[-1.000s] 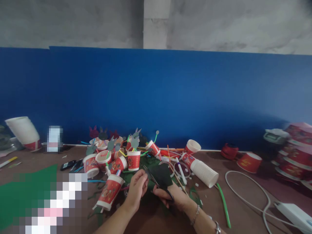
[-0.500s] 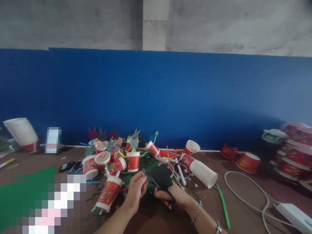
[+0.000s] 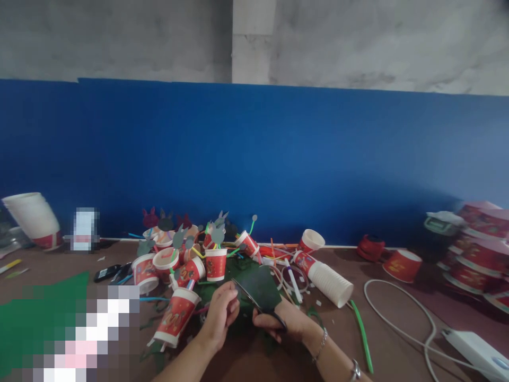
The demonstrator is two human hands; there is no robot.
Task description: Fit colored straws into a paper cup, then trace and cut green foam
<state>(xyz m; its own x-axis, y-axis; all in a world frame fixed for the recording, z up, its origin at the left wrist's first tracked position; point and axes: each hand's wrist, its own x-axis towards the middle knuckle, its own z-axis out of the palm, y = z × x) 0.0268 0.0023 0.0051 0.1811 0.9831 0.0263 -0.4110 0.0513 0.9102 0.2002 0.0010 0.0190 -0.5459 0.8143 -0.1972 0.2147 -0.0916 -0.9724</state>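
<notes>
My right hand [image 3: 283, 322] grips black-handled scissors [image 3: 254, 301] whose blades point up and left into a dark green sheet [image 3: 262, 286]. My left hand [image 3: 221, 317] is closed in a pinch on the left edge of that sheet, right by the blade tips. Both hands hover low over the brown table [image 3: 397, 339], just in front of a heap of red and white paper cups [image 3: 191, 260] with coloured straws and grey cut-out shapes stuck in them. One red cup [image 3: 175, 317] lies tilted by my left wrist.
A sleeve of stacked white cups [image 3: 326, 278] lies on its side to the right, with a green straw [image 3: 361, 329] beside it. A white cable [image 3: 401, 313] runs to a white power strip [image 3: 477, 347]. Red bowls [image 3: 477, 249] are stacked far right. A green sheet [image 3: 40, 313] lies left.
The hands, scissors and dark sheet have stayed almost in place; the sheet has turned slightly and the view has shifted a little to the right.
</notes>
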